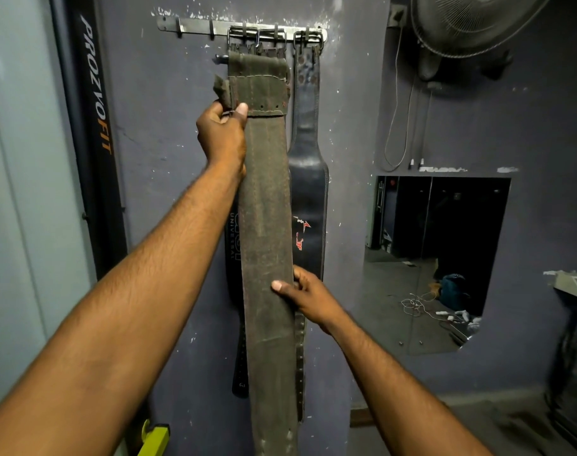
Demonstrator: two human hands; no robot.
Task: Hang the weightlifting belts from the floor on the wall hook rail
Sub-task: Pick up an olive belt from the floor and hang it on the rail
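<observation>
The left hand (221,133) is clamped round the upper edge of the worn olive belt (264,209), and the right hand (308,299) pinches its edge lower down. The belt's top end looks caught on the hook rail (195,26), beside a black belt (308,179) already hanging. This one seems nearly done. Whether others remain to be picked up cannot be seen.

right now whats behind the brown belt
Behind the brown belt hang two black belts: a white-lettered belt peeking out left, a red-logo belt right. Most of the white-lettered belt is covered.
</observation>
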